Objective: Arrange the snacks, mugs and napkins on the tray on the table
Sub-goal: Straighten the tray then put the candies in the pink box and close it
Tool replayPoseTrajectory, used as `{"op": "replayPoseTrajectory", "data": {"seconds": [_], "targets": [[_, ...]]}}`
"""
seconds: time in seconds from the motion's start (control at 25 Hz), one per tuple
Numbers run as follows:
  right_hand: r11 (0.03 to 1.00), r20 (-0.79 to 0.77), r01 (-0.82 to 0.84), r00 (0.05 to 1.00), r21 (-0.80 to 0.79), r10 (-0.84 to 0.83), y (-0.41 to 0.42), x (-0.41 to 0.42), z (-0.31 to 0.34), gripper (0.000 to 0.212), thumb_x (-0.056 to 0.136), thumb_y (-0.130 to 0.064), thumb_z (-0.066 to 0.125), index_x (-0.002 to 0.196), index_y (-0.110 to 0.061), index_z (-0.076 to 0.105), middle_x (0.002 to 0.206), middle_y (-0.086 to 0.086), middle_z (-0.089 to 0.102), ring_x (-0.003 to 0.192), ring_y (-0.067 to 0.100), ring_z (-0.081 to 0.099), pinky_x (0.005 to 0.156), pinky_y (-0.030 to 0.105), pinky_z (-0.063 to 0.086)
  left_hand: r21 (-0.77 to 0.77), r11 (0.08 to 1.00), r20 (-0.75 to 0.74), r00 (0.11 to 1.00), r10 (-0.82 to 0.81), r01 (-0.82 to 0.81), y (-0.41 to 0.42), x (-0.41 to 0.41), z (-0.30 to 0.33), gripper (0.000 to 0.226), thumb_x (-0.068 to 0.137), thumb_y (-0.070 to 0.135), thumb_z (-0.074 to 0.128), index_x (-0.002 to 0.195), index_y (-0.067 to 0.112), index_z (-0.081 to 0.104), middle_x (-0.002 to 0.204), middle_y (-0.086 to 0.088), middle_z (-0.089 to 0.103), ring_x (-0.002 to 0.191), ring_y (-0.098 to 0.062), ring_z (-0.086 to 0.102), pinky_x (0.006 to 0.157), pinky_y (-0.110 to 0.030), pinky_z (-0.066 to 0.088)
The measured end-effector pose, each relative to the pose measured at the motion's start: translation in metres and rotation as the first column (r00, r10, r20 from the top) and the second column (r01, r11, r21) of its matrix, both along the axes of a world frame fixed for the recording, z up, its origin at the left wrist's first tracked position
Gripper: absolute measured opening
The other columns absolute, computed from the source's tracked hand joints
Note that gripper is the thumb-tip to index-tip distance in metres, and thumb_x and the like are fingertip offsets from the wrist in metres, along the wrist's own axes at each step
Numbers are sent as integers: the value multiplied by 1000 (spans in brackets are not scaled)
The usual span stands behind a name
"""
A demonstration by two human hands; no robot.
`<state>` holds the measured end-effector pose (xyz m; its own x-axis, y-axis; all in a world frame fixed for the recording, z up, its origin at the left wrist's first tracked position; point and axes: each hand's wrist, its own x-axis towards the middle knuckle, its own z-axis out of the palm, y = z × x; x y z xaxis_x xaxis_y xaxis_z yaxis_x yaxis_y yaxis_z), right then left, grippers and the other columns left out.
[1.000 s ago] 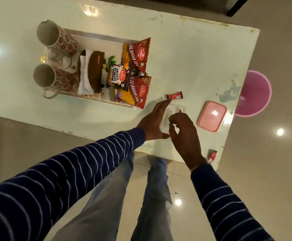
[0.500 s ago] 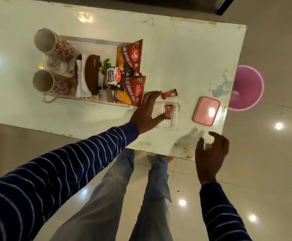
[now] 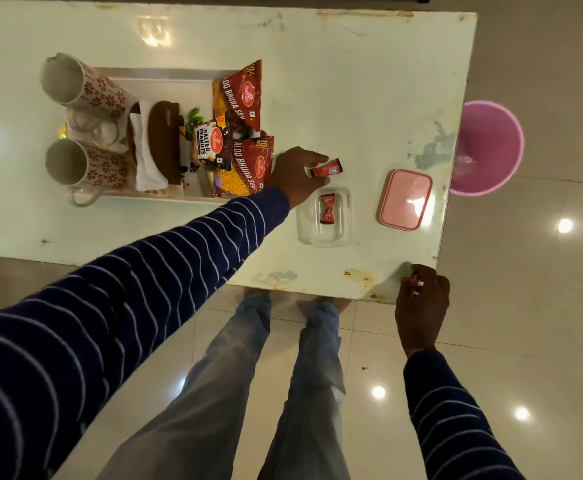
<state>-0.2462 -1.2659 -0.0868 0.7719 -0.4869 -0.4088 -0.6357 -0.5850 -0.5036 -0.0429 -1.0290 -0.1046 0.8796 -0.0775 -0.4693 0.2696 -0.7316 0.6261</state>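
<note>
At table [image 3: 369,98] edge, right hand [image 3: 421,306] now grips sachet [image 3: 415,284].

The pale table [image 3: 352,81] carries a tray [image 3: 165,77], clear container [image 3: 324,237] and pink lid [image 3: 406,199].

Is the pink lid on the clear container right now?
No. The pink lid lies flat on the table, apart from the open clear container, which holds one red sachet.

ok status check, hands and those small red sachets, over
Left hand pinching small red sachet on table. Right hand gripping another sachet at table edge. Third in clear plastic box. Nothing blocking.
</note>
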Motion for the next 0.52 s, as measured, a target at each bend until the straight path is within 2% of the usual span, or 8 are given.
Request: {"op": "replayPoseTrajectory", "data": {"seconds": [0.12,0.24,0.32,0.4,0.52], "targets": [[998,37,44,998,48,-46,-3,0,1,27,90,0,59,116,-7,62,108,16,60,93,31,63,85,42,56,50,994,-57,994,-93,95,-1,9,-1,49,71,23,87,116,14,70,116,-7,64,108,-18,59,97,-28,45],[986,63,139,987,91,-145,2,7,2,27,87,2,61,111,-7,64,105,12,65,91,28,65,77,28,53,109,976,0,982,-191,190,-2,14,-3,30,81,15,78,110,10,71,110,-8,69,104,-23,63,94,-34,50],[972,100,191,974,140,-205,10,14,8,26,86,2,60,110,-9,64,103,7,67,87,17,66,73,20,53,116,980,44,985,-169,163,-1,13,1,20,86,16,72,106,10,73,105,-6,72,98,-19,65,90,-30,52],[957,149,190,963,217,-225,25,23,17,28,87,-1,61,112,-13,63,99,-1,67,81,1,63,70,14,54,80,993,92,991,-96,89,2,7,11,22,85,20,74,105,13,75,102,-3,74,90,-14,66,84,-26,53],[942,187,115,966,314,-180,52,40,31,29,90,-5,63,117,-17,60,93,-15,62,82,-6,63,67,8,52,-11,1000,110,994,-14,16,9,-18,34,27,81,23,78,107,13,75,99,-4,76,81,-13,68,77,-26,56]]}}
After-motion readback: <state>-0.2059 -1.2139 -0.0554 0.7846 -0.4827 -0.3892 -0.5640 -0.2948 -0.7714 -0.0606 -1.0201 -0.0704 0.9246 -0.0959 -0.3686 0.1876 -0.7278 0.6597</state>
